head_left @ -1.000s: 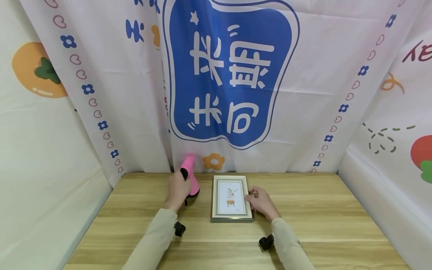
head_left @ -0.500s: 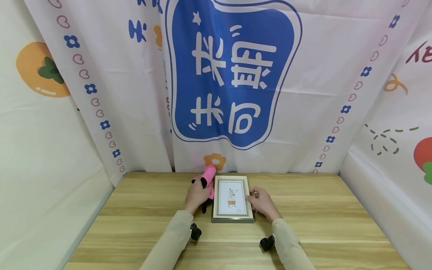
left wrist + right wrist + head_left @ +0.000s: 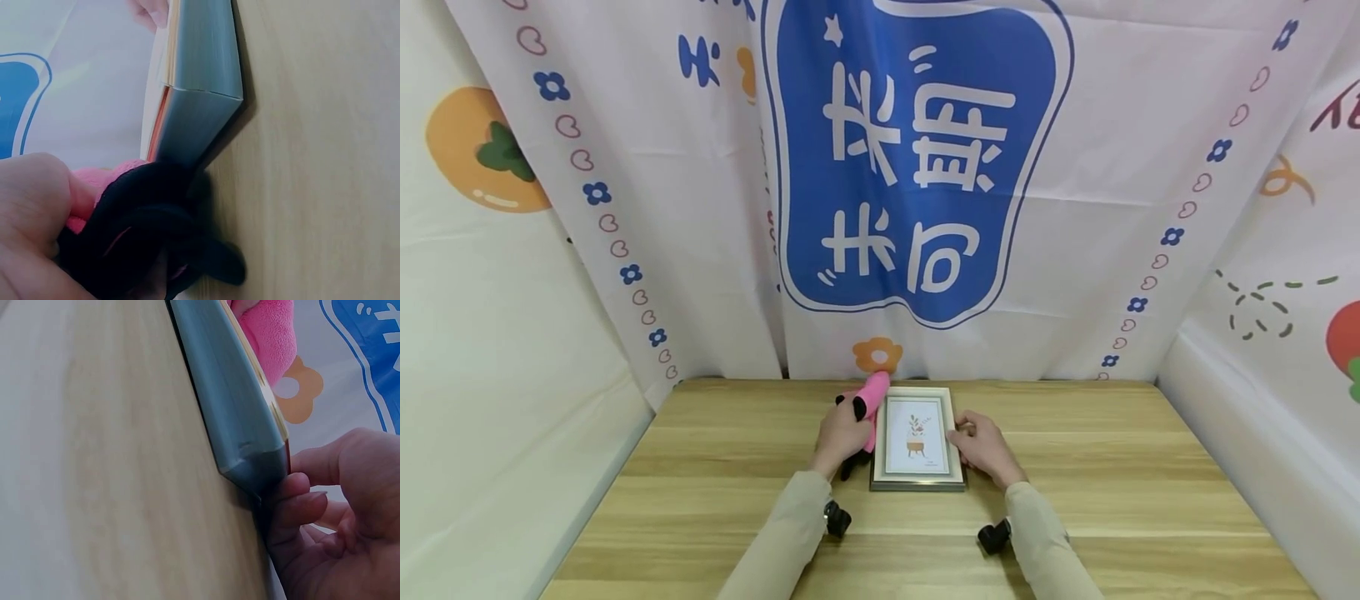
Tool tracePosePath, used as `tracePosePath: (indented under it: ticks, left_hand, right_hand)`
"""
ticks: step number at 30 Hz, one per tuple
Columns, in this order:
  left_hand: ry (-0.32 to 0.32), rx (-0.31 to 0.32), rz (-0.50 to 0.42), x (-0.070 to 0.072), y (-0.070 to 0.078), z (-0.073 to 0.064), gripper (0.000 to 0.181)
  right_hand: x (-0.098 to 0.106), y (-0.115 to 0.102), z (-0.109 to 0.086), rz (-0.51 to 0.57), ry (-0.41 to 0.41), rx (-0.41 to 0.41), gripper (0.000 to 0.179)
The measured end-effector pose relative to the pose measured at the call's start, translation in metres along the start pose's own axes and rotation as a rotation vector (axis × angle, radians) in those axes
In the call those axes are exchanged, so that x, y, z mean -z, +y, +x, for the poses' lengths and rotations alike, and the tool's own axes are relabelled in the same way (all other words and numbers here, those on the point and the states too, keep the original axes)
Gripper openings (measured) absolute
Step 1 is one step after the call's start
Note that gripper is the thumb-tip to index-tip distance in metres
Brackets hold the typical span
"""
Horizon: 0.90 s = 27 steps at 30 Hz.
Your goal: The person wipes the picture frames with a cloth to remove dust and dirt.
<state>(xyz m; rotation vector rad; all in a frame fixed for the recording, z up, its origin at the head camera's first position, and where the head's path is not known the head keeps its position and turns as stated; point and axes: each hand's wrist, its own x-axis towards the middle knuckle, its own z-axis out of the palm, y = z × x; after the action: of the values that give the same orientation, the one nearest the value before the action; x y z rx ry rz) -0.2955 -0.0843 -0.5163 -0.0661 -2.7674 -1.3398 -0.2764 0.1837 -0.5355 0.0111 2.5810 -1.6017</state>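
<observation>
A picture frame (image 3: 955,475) with a pale border and a small plant drawing lies face up on the wooden table. My left hand (image 3: 841,433) grips a soft pink fuzzy cloth item (image 3: 872,394) with black trim, right at the frame's left edge. The left wrist view shows the black trim (image 3: 150,206) bunched under my fingers against the frame's corner. My right hand (image 3: 988,446) pinches the frame's right edge; in the right wrist view its thumb lies along the side and the fingers curl below. Part of the pink item is hidden behind my left hand.
The wooden table (image 3: 737,517) ends at a white printed curtain (image 3: 1075,275) just behind the frame. Further white printed cloth walls (image 3: 512,350) stand at both sides. A small black camera is strapped to each wrist.
My left hand has carried the pink item rightward, from upright beside the curtain to leaning at the frame's left edge. The right hand keeps its hold on the frame, which stays in place.
</observation>
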Motion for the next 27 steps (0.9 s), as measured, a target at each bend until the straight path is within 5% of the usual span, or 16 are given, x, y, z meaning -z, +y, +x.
tracePosePath:
  ticks: [14,27]
  left_hand:
    - [-0.082,0.021,-0.049,0.015,0.003,-0.035,0.035]
    - [-0.144,-0.047,0.001,0.028,0.0,-0.061,0.041]
  right_hand:
    - [-0.001,0.001,0.0,-0.009,0.001,-0.002,0.022]
    - [-0.004,-0.001,-0.002,-0.029,0.019,-0.009,0.024]
